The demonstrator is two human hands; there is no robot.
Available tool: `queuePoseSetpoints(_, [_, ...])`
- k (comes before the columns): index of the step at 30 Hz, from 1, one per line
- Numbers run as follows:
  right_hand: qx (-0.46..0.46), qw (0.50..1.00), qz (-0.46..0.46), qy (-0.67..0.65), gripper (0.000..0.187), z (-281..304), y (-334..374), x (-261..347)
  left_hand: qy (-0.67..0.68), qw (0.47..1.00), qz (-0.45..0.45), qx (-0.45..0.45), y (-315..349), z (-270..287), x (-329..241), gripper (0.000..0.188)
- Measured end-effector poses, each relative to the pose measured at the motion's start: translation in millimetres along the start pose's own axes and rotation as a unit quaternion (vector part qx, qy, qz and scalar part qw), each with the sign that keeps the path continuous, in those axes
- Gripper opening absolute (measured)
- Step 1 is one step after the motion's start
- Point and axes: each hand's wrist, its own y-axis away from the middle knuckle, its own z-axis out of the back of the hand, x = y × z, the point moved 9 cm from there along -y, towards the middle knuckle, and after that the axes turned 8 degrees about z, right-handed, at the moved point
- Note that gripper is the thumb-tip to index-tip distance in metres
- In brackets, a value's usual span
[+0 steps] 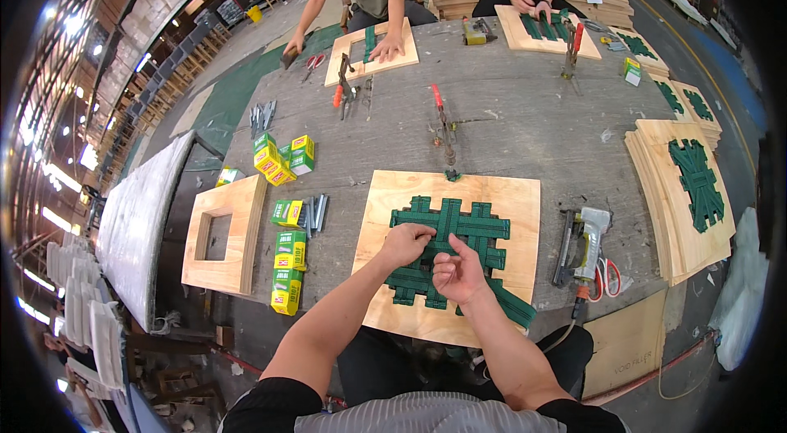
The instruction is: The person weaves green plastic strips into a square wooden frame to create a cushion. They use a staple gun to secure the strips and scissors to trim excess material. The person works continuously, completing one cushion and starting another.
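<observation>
A square wooden panel point(512, 191) lies before me at the near edge of the table. Dark green webbing straps point(449, 216) cross over and under each other across its middle. My left hand point(409, 243) is closed, its fingertips pinching a strap near the centre of the weave. Just right of it, my right hand point(459, 272) is curled with the thumb up, closed on webbing; the fingers partly hide what they grip. From under that hand a loose strap tail point(510, 303) slants to the panel's lower right corner.
A staple gun point(592, 243) and red-handled scissors point(608, 279) lie to the right, near stacked panels point(648, 187). On the left are yellow-green boxes point(288, 251), staple strips point(316, 213) and stacked frames point(246, 261). A red-handled clamp point(443, 130) stands beyond my panel. Two co-workers handle panels across the table.
</observation>
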Motion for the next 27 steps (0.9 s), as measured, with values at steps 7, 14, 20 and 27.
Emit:
queuePoseSetpoints(7, [-0.029, 0.998, -0.013, 0.054, 0.052, 10, -7, -1, 0.037, 0.987, 0.146, 0.055, 0, 2, -1, 0.033])
queuePoseSetpoints(14, [-0.049, 0.998, 0.007, 0.025, 0.042, 12, -9, -2, 0.160, 0.958, 0.224, 0.077, -2, -5, 7, 0.021])
queuePoseSetpoints(20, [-0.177, 0.966, 0.142, 0.125, 0.029, 22, 31, -21, 0.146, 0.965, 0.219, 0.005, -1, -9, 13, 0.017])
queuePoseSetpoints(27, [-0.206, 0.510, 0.532, 0.644, 0.010, 29, 215, 92, 0.139, 0.971, 0.191, -0.041, -29, 32, 12, 0.020])
